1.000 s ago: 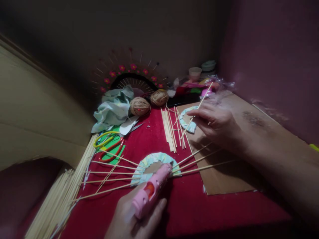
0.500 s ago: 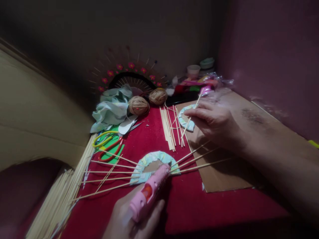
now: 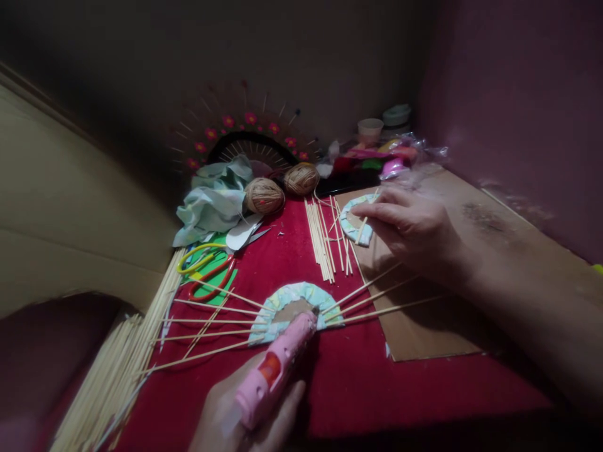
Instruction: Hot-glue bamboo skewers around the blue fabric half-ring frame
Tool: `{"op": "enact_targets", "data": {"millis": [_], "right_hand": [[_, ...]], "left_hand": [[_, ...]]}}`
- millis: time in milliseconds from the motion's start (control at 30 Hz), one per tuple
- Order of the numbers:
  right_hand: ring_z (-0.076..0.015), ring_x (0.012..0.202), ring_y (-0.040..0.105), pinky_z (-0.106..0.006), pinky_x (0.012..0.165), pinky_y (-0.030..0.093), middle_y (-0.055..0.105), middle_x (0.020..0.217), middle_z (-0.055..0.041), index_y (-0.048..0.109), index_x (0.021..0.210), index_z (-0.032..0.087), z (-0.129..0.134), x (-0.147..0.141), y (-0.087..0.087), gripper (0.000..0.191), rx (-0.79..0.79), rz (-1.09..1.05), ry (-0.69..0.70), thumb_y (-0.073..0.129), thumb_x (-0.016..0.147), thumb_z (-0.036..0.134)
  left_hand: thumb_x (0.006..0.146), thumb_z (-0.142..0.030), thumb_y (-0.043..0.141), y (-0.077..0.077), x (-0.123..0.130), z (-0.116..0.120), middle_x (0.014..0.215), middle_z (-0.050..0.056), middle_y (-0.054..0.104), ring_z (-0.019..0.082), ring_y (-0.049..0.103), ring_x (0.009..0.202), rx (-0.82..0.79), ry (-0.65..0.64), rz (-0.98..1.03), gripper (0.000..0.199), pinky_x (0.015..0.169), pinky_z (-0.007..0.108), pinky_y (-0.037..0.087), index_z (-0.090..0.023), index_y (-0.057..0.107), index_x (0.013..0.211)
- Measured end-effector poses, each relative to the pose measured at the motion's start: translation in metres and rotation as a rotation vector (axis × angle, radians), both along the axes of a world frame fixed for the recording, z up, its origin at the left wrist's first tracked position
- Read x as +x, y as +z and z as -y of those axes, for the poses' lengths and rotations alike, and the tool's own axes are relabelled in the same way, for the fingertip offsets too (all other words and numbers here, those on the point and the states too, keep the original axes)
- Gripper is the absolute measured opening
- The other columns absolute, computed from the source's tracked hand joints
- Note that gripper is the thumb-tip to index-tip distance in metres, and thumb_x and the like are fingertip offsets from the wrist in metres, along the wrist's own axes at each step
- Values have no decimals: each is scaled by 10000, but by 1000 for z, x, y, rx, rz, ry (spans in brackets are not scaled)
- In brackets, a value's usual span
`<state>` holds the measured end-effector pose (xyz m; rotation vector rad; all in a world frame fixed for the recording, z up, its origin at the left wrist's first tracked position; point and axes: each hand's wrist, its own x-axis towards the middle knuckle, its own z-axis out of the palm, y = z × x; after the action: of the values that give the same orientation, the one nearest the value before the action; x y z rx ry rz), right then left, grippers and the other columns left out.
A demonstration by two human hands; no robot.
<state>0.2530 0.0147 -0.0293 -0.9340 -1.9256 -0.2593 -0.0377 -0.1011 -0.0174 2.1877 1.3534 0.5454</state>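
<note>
My left hand (image 3: 249, 402) is wrapped round a pink glue gun (image 3: 277, 367). The gun's dark tip is over a pale blue-green half ring (image 3: 301, 293), with several thin sticks (image 3: 211, 322) fanning out from its left and right sides. My right hand (image 3: 409, 226), fingers pinched, holds a thin stick (image 3: 362, 231) above a second, smaller fabric-covered piece (image 3: 351, 229). That piece lies by the left edge of the cardboard. Loose short sticks (image 3: 320, 242) lie on the red cloth left of it.
Scissors (image 3: 211, 276) lie on green paper at the left, below crumpled cloth (image 3: 211, 201). Twine balls (image 3: 264, 196) sit behind. Long sticks (image 3: 103, 376) line the left edge. Cardboard (image 3: 424, 326) covers the right side. Cups (image 3: 370, 130) and plastic packets (image 3: 393, 166) stand behind.
My left hand and the glue gun have moved slightly left and down. The stick in my right hand is tilted differently, with less of it showing. The view has shifted a little.
</note>
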Motion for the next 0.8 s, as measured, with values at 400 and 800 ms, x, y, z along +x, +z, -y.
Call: {"op": "enact_targets", "data": {"millis": [400,800], "right_hand": [[-245,912,603,-449,909,477,683,932,-107,688,914,152,13,-7,13,303,187,333,-98,394,972,104],[-192,677,503,-314,608,382,624,721,-53,674,997,128,14,-13,9,281,-10,443,-35,409,927,62]], "left_hand": [[924,-314,548,-6,0,2,1356,43,635,226,632,1201,35,-28,-19,505,1019,319,506,-283,507,1426],[919,-314,548,-2,3,3,1392,34,604,236,575,1269,-53,3,19,517,1051,362,470,-288,501,1433]]}}
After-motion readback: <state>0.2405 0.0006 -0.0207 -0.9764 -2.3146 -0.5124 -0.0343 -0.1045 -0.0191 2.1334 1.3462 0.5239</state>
